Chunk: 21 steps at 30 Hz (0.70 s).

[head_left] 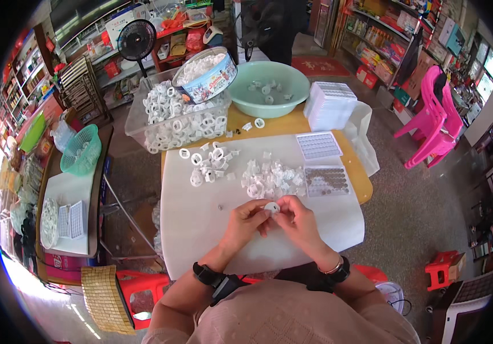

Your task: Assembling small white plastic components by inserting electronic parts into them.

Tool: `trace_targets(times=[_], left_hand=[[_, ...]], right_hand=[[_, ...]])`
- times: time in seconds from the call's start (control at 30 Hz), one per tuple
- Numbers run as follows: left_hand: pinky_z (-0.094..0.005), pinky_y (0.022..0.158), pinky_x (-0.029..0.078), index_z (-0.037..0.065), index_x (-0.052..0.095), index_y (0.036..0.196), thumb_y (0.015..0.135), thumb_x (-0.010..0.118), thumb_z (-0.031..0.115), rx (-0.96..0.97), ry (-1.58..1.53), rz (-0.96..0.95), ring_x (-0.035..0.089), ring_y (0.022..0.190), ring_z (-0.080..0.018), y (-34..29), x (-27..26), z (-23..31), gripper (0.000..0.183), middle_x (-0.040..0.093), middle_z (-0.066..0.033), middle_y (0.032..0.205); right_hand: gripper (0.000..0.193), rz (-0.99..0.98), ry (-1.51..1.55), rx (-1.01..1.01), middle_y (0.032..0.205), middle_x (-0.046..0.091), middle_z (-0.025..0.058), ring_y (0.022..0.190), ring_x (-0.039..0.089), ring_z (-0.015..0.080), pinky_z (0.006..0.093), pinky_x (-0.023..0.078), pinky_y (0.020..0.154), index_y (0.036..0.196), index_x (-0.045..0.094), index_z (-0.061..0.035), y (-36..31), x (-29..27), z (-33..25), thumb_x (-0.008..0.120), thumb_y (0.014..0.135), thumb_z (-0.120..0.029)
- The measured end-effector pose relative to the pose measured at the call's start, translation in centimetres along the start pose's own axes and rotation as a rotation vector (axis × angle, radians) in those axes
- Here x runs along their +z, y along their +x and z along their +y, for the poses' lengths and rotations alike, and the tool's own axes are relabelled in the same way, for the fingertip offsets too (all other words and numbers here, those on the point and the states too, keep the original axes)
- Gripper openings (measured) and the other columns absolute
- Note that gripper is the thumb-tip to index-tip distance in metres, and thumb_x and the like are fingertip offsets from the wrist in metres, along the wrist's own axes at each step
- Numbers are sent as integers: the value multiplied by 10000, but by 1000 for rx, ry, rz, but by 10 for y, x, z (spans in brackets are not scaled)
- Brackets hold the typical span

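A small round white plastic part [272, 207] is pinched between my two hands above the white table cover [195, 229]. My left hand [245, 221] grips it from the left with closed fingers. From the other side, my right hand [297, 218] closes on its right edge. Just beyond my hands lies a pile of small white plastic pieces [275, 179]. Farther left on the cover is a group of white ring-shaped parts [206, 166]. A compartment tray with small round grey pieces [327, 182] sits right of the pile, with another white-and-blue tray [319, 145] behind it.
At the back stand a clear bin [186, 129] full of white parts, a round tin [207, 80] on it, a green basin [268, 86] and stacked white trays [331, 103]. A side table [94, 189] is at left, a pink chair [433, 114] at right, a red stool [442, 269] lower right.
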<state>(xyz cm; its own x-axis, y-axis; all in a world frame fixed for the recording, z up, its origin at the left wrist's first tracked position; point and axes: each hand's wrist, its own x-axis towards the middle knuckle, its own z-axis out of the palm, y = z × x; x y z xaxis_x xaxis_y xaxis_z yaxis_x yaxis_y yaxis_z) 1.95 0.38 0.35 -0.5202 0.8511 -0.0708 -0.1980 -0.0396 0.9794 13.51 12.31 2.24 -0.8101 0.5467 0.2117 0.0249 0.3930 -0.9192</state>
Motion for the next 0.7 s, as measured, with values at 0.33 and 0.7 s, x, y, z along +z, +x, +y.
trace_targets(times=[0.33, 0.7], left_hand=[[-222, 468, 461, -4, 576, 1111, 900, 544, 34, -26, 27, 17, 569, 574, -96, -1, 3, 0, 217, 613, -58, 740], [-213, 435, 426, 10, 594, 974, 892, 553, 46, -13, 74, 18, 538, 551, -68, 0, 7, -1, 99, 618, -38, 746]], right_hand=[[128, -57, 268, 177, 687, 547, -11, 609, 500, 44, 200, 411, 529, 958, 528, -12, 1, 3, 9, 594, 849, -26], [116, -62, 222, 137, 690, 556, -5, 598, 494, 40, 199, 403, 521, 952, 535, -15, -4, 2, 18, 589, 849, -22]])
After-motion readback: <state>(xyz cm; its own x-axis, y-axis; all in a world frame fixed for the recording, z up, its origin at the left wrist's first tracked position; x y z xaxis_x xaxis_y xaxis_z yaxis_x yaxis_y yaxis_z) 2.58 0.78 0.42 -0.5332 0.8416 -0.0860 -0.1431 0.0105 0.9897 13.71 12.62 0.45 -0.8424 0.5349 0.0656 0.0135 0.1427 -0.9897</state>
